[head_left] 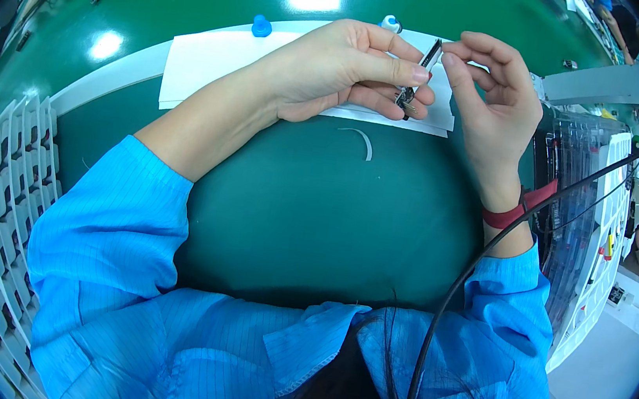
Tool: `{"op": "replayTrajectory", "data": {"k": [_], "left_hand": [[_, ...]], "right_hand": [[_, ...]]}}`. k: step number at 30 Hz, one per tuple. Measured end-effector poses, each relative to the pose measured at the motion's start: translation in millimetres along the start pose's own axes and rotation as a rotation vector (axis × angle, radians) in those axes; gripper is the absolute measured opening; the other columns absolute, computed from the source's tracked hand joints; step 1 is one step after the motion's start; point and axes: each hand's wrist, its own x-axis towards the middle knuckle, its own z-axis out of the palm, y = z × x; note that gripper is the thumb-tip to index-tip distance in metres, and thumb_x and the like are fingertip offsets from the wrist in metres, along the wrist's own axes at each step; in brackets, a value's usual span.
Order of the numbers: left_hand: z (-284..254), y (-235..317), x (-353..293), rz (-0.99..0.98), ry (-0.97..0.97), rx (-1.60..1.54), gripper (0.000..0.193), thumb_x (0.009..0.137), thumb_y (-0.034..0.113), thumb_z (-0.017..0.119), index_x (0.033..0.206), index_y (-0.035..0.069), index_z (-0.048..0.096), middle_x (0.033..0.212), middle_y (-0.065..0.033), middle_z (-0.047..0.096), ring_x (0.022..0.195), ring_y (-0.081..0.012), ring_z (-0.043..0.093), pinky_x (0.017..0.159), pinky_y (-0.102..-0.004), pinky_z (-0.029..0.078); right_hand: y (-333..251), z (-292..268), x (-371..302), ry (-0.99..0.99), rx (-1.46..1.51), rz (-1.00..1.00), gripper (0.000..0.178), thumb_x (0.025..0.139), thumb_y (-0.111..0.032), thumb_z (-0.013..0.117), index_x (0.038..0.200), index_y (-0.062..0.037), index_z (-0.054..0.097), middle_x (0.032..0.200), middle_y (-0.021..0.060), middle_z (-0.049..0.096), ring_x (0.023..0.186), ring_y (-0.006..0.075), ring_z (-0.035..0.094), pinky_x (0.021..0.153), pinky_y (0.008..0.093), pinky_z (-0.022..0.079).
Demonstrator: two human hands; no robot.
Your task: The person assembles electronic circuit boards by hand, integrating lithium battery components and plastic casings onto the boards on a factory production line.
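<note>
Black slim part (431,55), left hand (366,67) pinching; right hand (496,101) half-curled beside, grip unclear.
Probably light, fragile: hold by edges.

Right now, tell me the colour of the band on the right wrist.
The band is dark red, shown best in the head view.

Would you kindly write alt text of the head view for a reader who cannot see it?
A person's left hand holds a small, slim part over a white sheet, with the right hand close to the part's upper end. A curved pale strip lies on the green mat.
</note>
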Motion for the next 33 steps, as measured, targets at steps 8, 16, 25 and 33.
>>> {"op": "replayTrajectory", "data": {"k": [8,16,25,33], "left_hand": [[2.2,-0.1,0.5,-0.019,-0.017,0.017,0.030,0.082,0.017,0.058,0.105,-0.002,0.054,0.089,-0.0133,0.062,0.079,-0.0164,0.063,0.065,-0.0195,0.053],[-2.8,-3.2,3.0,0.030,-0.012,-0.061,0.027,0.085,0.018,0.054,0.104,-0.002,0.055,0.090,-0.0107,0.061,0.080,-0.0137,0.061,0.065,-0.0184,0.053],[-15.4,6.6,6.5,0.101,-0.060,-0.196,0.035,0.088,0.013,0.048,0.114,-0.009,0.044,0.096,-0.0127,0.059,0.083,-0.0139,0.061,0.067,-0.0165,0.054],[-21.3,6.9,3.2,0.107,-0.214,-0.366,0.038,0.087,0.008,0.046,0.120,-0.010,0.038,0.095,-0.0147,0.057,0.085,-0.0187,0.061,0.067,-0.0204,0.055]], "right_hand": [[3.3,-3.0,5.2,-0.112,-0.497,-0.301,0.029,0.068,0.004,0.062,0.094,-0.0030,0.051,0.078,0.0051,0.058,0.065,0.0144,0.056,0.056,0.0247,0.047],[-5.4,-7.9,-2.9,-0.148,-0.160,-0.370,0.026,0.069,0.005,0.060,0.091,-0.0018,0.047,0.082,0.0053,0.056,0.065,0.0118,0.053,0.058,0.0232,0.045],[55.3,-32.1,77.1,0.096,-0.453,-0.053,0.026,0.077,-0.011,0.062,0.102,-0.0030,0.056,0.085,0.0021,0.057,0.078,0.0095,0.056,0.063,0.0211,0.044],[48.7,-32.0,52.7,-0.272,0.436,0.659,0.030,0.085,-0.018,0.054,0.108,0.0010,0.052,0.093,0.0060,0.059,0.081,0.0112,0.056,0.067,0.0202,0.045]]}}
